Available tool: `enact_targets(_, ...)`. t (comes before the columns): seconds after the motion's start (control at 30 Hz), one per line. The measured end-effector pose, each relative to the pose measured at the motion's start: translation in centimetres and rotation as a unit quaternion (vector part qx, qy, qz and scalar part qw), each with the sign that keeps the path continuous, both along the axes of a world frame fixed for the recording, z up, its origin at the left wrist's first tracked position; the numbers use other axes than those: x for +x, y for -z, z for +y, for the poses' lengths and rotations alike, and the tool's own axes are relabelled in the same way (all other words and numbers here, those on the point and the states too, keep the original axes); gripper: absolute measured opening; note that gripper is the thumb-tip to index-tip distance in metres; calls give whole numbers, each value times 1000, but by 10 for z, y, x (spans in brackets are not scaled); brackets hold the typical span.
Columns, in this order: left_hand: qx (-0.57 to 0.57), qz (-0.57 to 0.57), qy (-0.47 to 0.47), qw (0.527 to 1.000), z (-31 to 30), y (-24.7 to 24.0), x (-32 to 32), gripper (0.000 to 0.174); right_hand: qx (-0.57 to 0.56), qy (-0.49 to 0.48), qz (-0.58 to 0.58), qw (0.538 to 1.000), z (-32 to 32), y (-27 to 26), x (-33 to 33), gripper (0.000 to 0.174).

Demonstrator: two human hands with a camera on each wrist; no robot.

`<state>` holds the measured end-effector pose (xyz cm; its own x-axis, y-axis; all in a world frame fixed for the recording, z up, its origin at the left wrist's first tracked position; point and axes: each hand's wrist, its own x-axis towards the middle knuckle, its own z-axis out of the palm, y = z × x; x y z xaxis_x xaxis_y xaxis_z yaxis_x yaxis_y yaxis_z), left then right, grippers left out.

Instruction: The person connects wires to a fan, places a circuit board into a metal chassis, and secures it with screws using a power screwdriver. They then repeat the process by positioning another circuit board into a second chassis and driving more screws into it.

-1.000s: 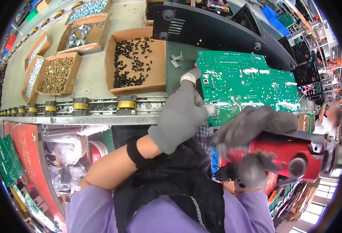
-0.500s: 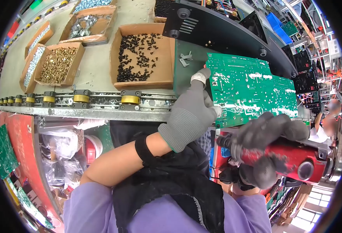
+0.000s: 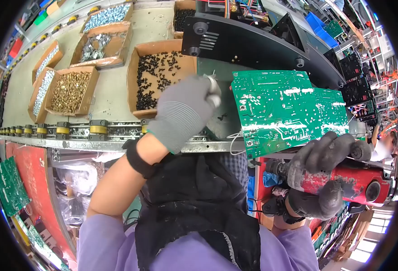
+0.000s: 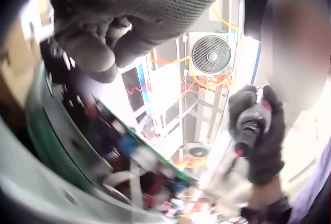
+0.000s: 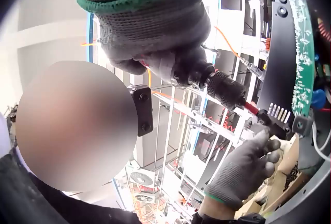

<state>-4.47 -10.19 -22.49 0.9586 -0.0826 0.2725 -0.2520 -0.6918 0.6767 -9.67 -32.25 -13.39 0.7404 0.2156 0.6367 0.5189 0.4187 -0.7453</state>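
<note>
The bench [image 3: 113, 95] is running across in front of the person. A black chassis [image 3: 253, 45] is lying on it at the right, probably so that both hands are reaching it easily. The green board [image 3: 289, 106] is lying with its solder side up. It seems to be leaning on the chassis, and it is reaching out over the near edge of the bench. I think it is placed so because its fixing points are then facing the person. White wires [image 3: 236, 135] are hanging from its near left corner. The box [image 3: 131, 81] of black screws is standing just beside the chassis on the left, near enough, it seems, for the left hand to take from it without stretching. More boxes [image 3: 65, 113] with brass and silver parts are standing further left.

The red driver [image 3: 361, 183] is being held low, below the bench edge and just under the board's near corner, with its black nose pointing left. The right hand [image 3: 321, 176] is wrapping all its fingers around the driver's body in a firm grip, perhaps to have the driver ready but out of the way.

The left hand [image 3: 183, 110] is reaching forward with the wrist bent, over the bare plate [image 3: 224, 106] between box and board. Its fingertips [image 3: 213, 86] are curling together as in a pinch, but I cannot tell whether they are holding something small.
</note>
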Motion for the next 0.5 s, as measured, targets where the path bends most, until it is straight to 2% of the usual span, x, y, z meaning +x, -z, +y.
enact_targets(0.03, 2, -4, 2, 1000, -4, -3, 1, 19, -9, 11, -18, 1000, 0, 0, 1, 56)
enact_targets(0.1, 121, 119, 62, 984, -16, -14, -2, 20, -27, 34, -53, 998, 1, 1, 4, 56)
enact_targets(0.23, 201, 81, 40, 975, -31, -2, -2, 22, -15, -34, -75, 996, -8, -5, 9, 58)
enact_targets(0.3, 208, 83, 23, 974, -29, -2, 1, 20, 5, -32, -65, 997, -11, -6, 10, 56)
enact_targets(0.37, 2, 60, -9, 998, -17, -3, 5, 15, 30, -8, -50, 998, -12, -8, 8, 55)
enact_targets(0.4, -103, 72, 18, 992, -10, -6, 5, 15, 40, 5, -43, 998, -12, -8, 8, 54)
enact_targets(0.43, -99, 72, 19, 992, -8, -11, 3, 15, 49, 15, -38, 998, -12, -9, 9, 54)
enact_targets(0.47, -279, 144, 38, 949, -7, -18, -3, 16, 59, 22, -35, 997, -11, -10, 9, 53)
enact_targets(0.5, -449, 212, 56, 866, -7, -22, -8, 17, 66, 30, -30, 997, -10, -9, 11, 52)
